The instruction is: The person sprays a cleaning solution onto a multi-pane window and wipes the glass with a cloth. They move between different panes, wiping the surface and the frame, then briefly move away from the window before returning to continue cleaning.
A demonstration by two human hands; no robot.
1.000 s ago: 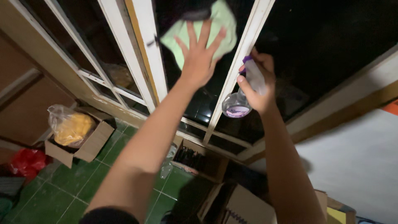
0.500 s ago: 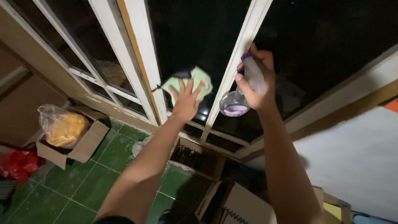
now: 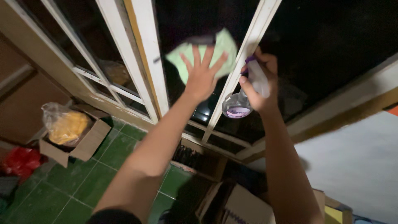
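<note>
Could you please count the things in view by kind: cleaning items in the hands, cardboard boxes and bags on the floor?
Cleaning items: 2, the green cloth under the left hand and the spray bottle in the right hand
Cardboard boxes: 3
Bags: 2, clear with yellow contents, red
Total: 7

left hand (image 3: pixel 202 74) presses green cloth (image 3: pixel 215 49) on glass; right hand (image 3: pixel 259 85) grips spray bottle (image 3: pixel 244 97).

1. My left hand (image 3: pixel 202 76) covers the middle of the green cloth (image 3: pixel 203 56), and both look blurred.
2. My right hand (image 3: pixel 260 85) hides the spray bottle (image 3: pixel 242 97) partly.
3. The cardboard box (image 3: pixel 248 207) is cut by the bottom edge.
</note>
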